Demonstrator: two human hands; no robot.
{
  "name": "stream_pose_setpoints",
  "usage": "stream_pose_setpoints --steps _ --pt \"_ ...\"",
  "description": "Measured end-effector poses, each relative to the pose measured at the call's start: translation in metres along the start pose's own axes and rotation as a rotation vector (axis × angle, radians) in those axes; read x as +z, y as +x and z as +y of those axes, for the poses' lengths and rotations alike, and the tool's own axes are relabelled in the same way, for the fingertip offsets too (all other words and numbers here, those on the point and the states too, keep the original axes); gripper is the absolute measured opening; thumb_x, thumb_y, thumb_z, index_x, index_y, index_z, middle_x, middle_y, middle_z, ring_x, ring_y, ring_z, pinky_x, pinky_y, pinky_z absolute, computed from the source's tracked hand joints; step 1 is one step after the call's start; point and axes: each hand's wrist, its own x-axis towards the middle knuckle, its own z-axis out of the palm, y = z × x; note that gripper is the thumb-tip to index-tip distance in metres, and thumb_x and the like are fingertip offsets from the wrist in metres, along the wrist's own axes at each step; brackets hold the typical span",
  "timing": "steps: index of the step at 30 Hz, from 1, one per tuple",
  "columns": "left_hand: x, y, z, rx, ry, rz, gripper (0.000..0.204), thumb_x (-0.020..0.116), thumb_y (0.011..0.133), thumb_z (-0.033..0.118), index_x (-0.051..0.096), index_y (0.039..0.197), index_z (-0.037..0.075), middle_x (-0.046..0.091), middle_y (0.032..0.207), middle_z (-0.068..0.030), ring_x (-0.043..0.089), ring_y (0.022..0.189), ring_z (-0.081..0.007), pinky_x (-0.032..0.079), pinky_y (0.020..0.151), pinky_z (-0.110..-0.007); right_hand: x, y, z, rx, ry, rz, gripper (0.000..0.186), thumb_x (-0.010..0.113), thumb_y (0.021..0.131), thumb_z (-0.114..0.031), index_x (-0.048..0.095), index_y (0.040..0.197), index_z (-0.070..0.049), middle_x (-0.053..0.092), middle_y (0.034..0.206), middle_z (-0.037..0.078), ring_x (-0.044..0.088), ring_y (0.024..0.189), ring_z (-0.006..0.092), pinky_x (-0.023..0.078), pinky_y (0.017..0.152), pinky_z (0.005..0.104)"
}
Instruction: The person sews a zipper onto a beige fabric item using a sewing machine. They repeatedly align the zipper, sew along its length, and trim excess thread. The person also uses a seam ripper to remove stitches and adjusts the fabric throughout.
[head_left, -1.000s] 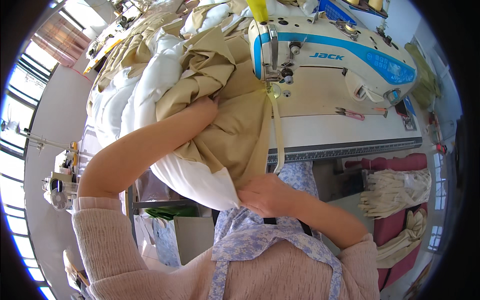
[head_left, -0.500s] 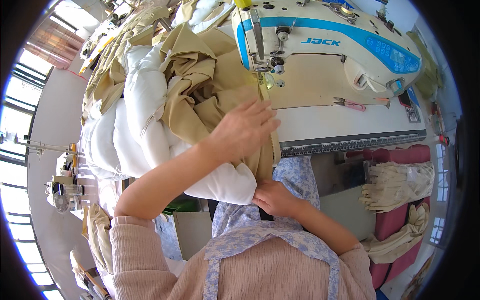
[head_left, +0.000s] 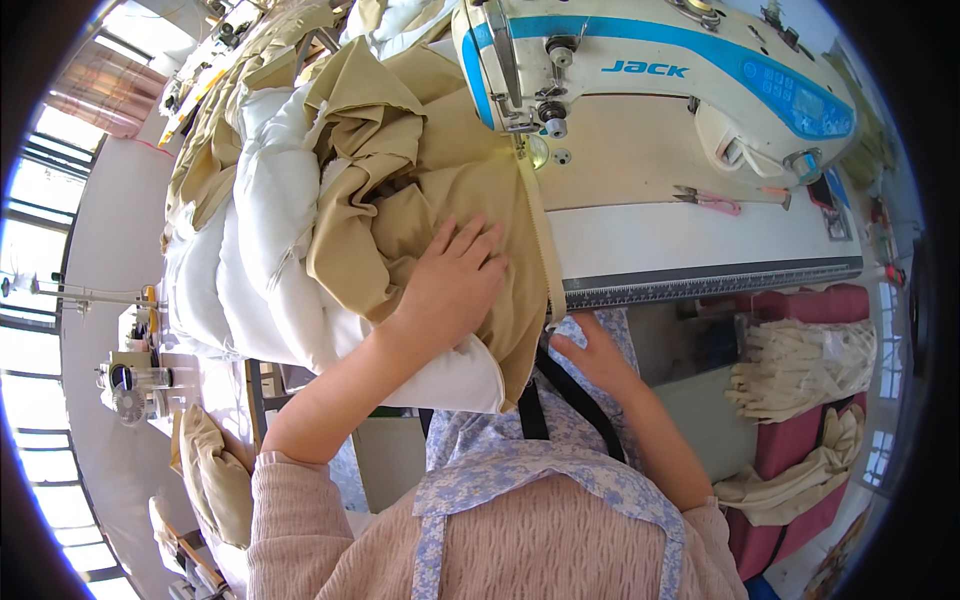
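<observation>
A tan padded garment piece [head_left: 430,200] with white quilted filling [head_left: 275,190] lies bunched on the sewing table, left of the machine. Along its right edge runs a pale zipper tape [head_left: 543,235], from under the sewing machine's needle area [head_left: 522,140] down to the table's front edge. My left hand [head_left: 455,285] rests on the tan fabric, palm down, fingers spread. Just below the table edge is my right hand [head_left: 598,355], beside the tape's lower end, thumb and forefinger apart. I see nothing between them; its other fingers are partly hidden.
The white and blue sewing machine [head_left: 650,60] stands at the back right. Pink-handled thread snips [head_left: 712,203] lie on the tabletop, above the ruler strip [head_left: 700,283] along its front edge. Bagged cream fabric pieces [head_left: 800,365] sit on a maroon surface at right.
My left hand has moved down and left from the zipper edge and settled on the fabric. My right hand has let go of the lower corner and moved up and right. The fabric now lies flatter.
</observation>
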Motion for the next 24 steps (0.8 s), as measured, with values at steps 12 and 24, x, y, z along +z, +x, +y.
stream_pose_setpoints --steps 12,24 --pt "0.004 0.026 0.016 -0.205 -0.289 0.397 0.042 0.073 0.084 0.004 0.066 0.126 0.003 0.072 0.113 -0.0132 0.071 0.098 -0.0332 0.059 0.087 -0.039 -0.051 0.028 -0.065 -0.465 -0.053 -0.188 0.025 0.063 0.095 -0.006 0.071 0.119 -0.004 0.073 0.113 0.009 0.069 0.113 0.0276 0.055 0.099 0.0413" --pt "-0.015 0.061 -0.005 0.003 -0.283 0.403 0.024 0.071 0.081 0.000 0.066 0.104 0.001 0.073 0.108 -0.0110 0.069 0.111 -0.0325 0.046 0.112 -0.053 -0.026 0.082 -0.030 -0.782 -0.335 -0.144 0.016 0.072 0.073 -0.010 0.073 0.089 -0.007 0.067 0.104 0.004 0.065 0.102 0.0217 0.052 0.101 0.0399"
